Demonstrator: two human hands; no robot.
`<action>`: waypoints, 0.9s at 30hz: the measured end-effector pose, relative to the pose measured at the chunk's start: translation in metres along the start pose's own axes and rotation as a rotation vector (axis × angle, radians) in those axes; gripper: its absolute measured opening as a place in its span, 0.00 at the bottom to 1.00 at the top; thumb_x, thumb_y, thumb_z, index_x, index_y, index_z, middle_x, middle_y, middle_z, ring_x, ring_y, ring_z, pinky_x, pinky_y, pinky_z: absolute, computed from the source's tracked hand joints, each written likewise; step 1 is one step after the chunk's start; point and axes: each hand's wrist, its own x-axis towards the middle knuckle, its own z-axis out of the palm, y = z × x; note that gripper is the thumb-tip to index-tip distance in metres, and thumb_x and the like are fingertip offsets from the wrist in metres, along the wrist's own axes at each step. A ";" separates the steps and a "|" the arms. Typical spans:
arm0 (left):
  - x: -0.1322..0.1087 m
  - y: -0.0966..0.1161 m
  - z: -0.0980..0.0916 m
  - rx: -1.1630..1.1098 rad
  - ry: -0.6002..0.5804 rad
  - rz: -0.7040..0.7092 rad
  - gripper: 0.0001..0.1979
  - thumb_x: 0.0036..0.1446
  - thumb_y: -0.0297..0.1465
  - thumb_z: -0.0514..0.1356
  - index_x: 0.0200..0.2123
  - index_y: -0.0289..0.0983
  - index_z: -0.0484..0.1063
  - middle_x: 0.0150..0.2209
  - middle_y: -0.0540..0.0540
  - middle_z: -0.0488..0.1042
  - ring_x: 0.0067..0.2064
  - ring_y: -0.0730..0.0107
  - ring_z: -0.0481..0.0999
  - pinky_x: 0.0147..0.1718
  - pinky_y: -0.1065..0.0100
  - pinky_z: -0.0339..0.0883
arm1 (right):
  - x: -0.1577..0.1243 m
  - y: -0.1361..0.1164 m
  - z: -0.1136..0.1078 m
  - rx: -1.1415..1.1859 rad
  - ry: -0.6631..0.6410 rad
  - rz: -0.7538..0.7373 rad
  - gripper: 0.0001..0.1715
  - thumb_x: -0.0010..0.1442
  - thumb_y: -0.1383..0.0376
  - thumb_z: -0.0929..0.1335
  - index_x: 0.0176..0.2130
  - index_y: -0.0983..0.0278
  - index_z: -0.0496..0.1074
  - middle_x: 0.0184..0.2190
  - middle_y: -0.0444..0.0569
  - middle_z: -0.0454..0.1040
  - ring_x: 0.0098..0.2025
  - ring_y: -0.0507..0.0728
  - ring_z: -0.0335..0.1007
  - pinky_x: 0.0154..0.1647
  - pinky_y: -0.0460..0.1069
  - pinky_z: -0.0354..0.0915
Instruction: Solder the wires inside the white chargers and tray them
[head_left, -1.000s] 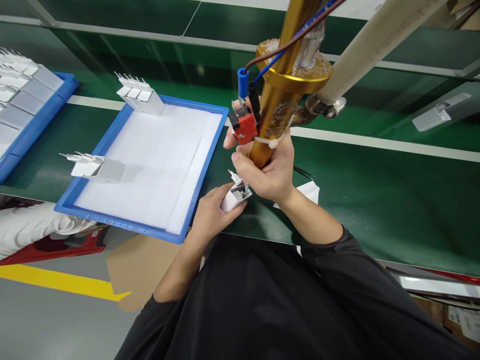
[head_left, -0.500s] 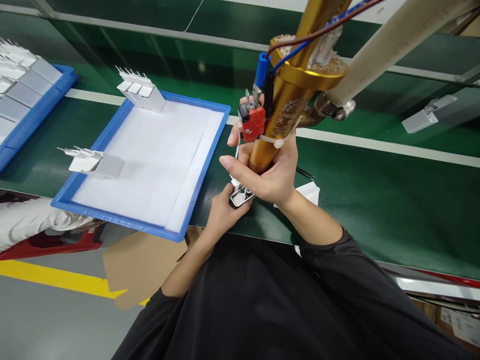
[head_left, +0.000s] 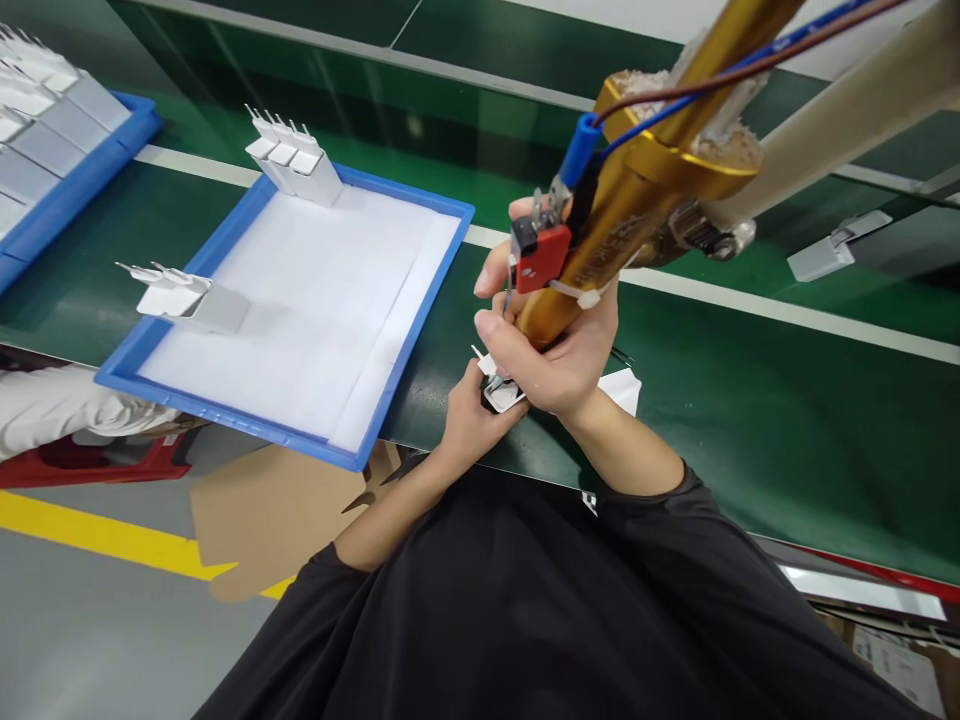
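My right hand (head_left: 574, 365) is wrapped round a gold dispensing gun (head_left: 645, 190) with a red microswitch (head_left: 544, 260) on its side. The gun's tip is hidden behind my thumb and points down at a small white charger housing (head_left: 504, 396). My left hand (head_left: 474, 415) grips that housing low over the bench. The housing's open end faces up, with a white pin-bearing cap (head_left: 486, 364) tipped to one side and thin wires inside. Beside my right wrist a white piece (head_left: 621, 388) lies on the bench, partly covered.
A blue tray (head_left: 409, 345) with a white liner holds charger units (head_left: 296, 170) at its left side. Another blue tray (head_left: 82, 180) is full of such units. One white housing (head_left: 825, 258) lies at the right. A thick pale hose (head_left: 847, 120) meets the gun. A person's white sleeve (head_left: 67, 415) shows at left.
Both hands, the gun and the housing have shifted slightly right, and the gun leans further over to the right. The whole view has moved a little. Both grips stay the same.
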 end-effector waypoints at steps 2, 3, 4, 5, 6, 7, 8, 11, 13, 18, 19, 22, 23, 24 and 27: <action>-0.001 0.000 0.001 -0.003 0.001 -0.009 0.18 0.48 0.39 0.65 0.38 0.37 0.67 0.32 0.47 0.74 0.32 0.67 0.74 0.32 0.68 0.68 | 0.000 0.001 0.001 -0.010 0.030 0.000 0.27 0.57 0.61 0.68 0.52 0.56 0.53 0.37 0.44 0.66 0.33 0.50 0.70 0.27 0.47 0.70; -0.001 0.000 0.002 -0.005 0.002 -0.013 0.18 0.48 0.39 0.66 0.38 0.37 0.66 0.32 0.47 0.74 0.31 0.67 0.74 0.31 0.68 0.68 | 0.000 0.002 0.001 -0.010 0.029 0.004 0.28 0.57 0.61 0.68 0.53 0.55 0.52 0.37 0.44 0.66 0.32 0.49 0.70 0.26 0.47 0.70; -0.002 0.000 0.002 -0.008 0.004 -0.016 0.18 0.48 0.39 0.66 0.38 0.37 0.66 0.32 0.48 0.74 0.31 0.68 0.74 0.30 0.69 0.67 | 0.000 0.003 0.001 -0.007 0.021 0.007 0.27 0.58 0.61 0.67 0.53 0.55 0.52 0.38 0.44 0.66 0.29 0.48 0.69 0.24 0.46 0.69; -0.002 0.000 0.003 -0.010 0.008 -0.019 0.18 0.47 0.39 0.66 0.38 0.37 0.66 0.31 0.49 0.74 0.30 0.69 0.74 0.29 0.70 0.67 | 0.000 0.003 0.001 -0.004 0.007 0.008 0.26 0.59 0.61 0.66 0.53 0.54 0.52 0.38 0.44 0.66 0.26 0.47 0.66 0.23 0.46 0.68; -0.002 0.000 0.004 -0.012 0.013 -0.021 0.18 0.47 0.38 0.67 0.38 0.37 0.66 0.31 0.49 0.74 0.30 0.70 0.73 0.28 0.70 0.66 | 0.000 0.004 0.000 -0.004 -0.008 0.005 0.25 0.60 0.61 0.65 0.53 0.54 0.52 0.38 0.44 0.66 0.24 0.45 0.64 0.21 0.45 0.67; -0.002 0.000 0.004 -0.012 0.017 -0.022 0.18 0.47 0.38 0.67 0.38 0.37 0.66 0.30 0.50 0.73 0.29 0.70 0.73 0.28 0.71 0.66 | 0.000 0.005 0.000 -0.007 -0.019 -0.003 0.25 0.60 0.61 0.65 0.54 0.54 0.52 0.37 0.43 0.66 0.22 0.45 0.62 0.20 0.45 0.66; -0.002 0.000 0.005 -0.014 0.017 -0.022 0.18 0.47 0.38 0.67 0.38 0.37 0.66 0.30 0.50 0.73 0.29 0.70 0.73 0.28 0.71 0.66 | 0.000 0.005 0.000 -0.019 -0.024 -0.012 0.25 0.61 0.60 0.65 0.54 0.53 0.52 0.38 0.43 0.66 0.22 0.44 0.62 0.19 0.45 0.66; -0.002 0.001 0.006 -0.038 0.001 -0.020 0.18 0.48 0.39 0.66 0.40 0.37 0.67 0.32 0.48 0.74 0.31 0.68 0.74 0.30 0.69 0.67 | 0.000 0.005 -0.002 -0.100 -0.022 -0.036 0.28 0.61 0.57 0.66 0.56 0.52 0.50 0.39 0.44 0.66 0.24 0.46 0.64 0.19 0.45 0.66; -0.001 0.001 0.006 -0.052 -0.005 -0.020 0.19 0.49 0.39 0.66 0.40 0.36 0.67 0.33 0.47 0.75 0.32 0.67 0.75 0.30 0.68 0.68 | 0.000 0.006 -0.003 -0.141 -0.028 -0.049 0.30 0.61 0.54 0.66 0.57 0.52 0.49 0.40 0.45 0.66 0.26 0.47 0.65 0.20 0.45 0.66; -0.001 0.002 0.005 -0.041 0.030 -0.018 0.20 0.46 0.37 0.67 0.40 0.37 0.66 0.32 0.49 0.75 0.31 0.68 0.75 0.29 0.69 0.67 | 0.002 0.007 -0.004 -0.097 -0.050 -0.066 0.28 0.64 0.51 0.61 0.59 0.51 0.48 0.39 0.46 0.68 0.24 0.47 0.64 0.23 0.47 0.69; -0.001 0.002 0.005 -0.045 0.028 -0.018 0.20 0.46 0.37 0.67 0.40 0.37 0.66 0.32 0.49 0.75 0.31 0.68 0.75 0.29 0.69 0.67 | 0.002 0.007 -0.004 -0.094 -0.054 -0.062 0.28 0.64 0.50 0.61 0.59 0.51 0.48 0.39 0.46 0.68 0.24 0.47 0.64 0.23 0.47 0.69; -0.001 0.001 0.005 -0.068 0.007 -0.021 0.20 0.47 0.37 0.67 0.42 0.36 0.68 0.34 0.47 0.76 0.34 0.66 0.76 0.31 0.68 0.68 | 0.001 0.007 -0.004 -0.095 -0.053 -0.033 0.32 0.62 0.48 0.64 0.58 0.51 0.47 0.38 0.46 0.67 0.28 0.49 0.67 0.22 0.47 0.68; -0.001 0.001 0.005 -0.073 0.001 -0.023 0.20 0.47 0.37 0.67 0.42 0.36 0.68 0.35 0.46 0.76 0.35 0.65 0.77 0.32 0.68 0.69 | 0.001 0.007 -0.004 -0.089 -0.056 -0.013 0.34 0.61 0.47 0.65 0.58 0.51 0.47 0.38 0.45 0.67 0.29 0.49 0.68 0.21 0.47 0.67; -0.001 0.001 0.005 -0.073 -0.003 -0.025 0.20 0.48 0.36 0.67 0.43 0.36 0.68 0.35 0.46 0.76 0.35 0.65 0.77 0.33 0.67 0.69 | 0.000 0.008 -0.004 -0.077 -0.065 0.014 0.35 0.59 0.46 0.66 0.57 0.51 0.47 0.38 0.45 0.67 0.29 0.50 0.68 0.20 0.47 0.66; 0.001 0.000 0.003 -0.045 -0.012 -0.025 0.19 0.48 0.36 0.66 0.43 0.36 0.69 0.35 0.47 0.77 0.34 0.67 0.76 0.33 0.69 0.69 | 0.000 0.008 -0.005 -0.010 -0.100 0.081 0.34 0.58 0.44 0.67 0.54 0.52 0.49 0.37 0.45 0.67 0.24 0.48 0.63 0.17 0.47 0.63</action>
